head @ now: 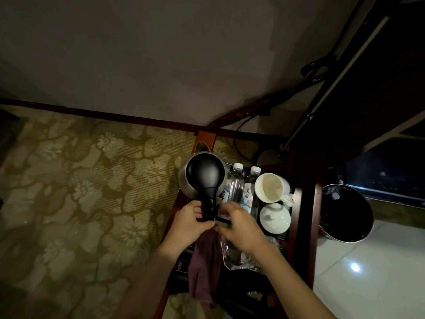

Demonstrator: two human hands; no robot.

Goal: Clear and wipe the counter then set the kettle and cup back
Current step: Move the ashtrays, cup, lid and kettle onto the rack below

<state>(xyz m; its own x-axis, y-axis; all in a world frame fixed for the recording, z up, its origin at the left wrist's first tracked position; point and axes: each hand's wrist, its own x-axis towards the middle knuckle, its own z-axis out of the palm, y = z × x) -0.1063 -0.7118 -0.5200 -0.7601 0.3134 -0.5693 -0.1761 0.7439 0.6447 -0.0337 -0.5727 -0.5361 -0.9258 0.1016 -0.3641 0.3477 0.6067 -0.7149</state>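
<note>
A steel kettle with a black lid and black handle stands at the far left of the small dark wooden counter. My left hand grips the kettle's handle from the left. A purple cloth hangs down below that hand. My right hand hovers just right of the handle, fingers curled over something small that is blurred. An open white cup sits at the right of the counter, with a lidded white cup in front of it.
Two clear water bottles stand between the kettle and the cups. A crinkled clear plastic wrapper lies near the front. A round bin with a black liner stands right of the counter. A black cord runs behind.
</note>
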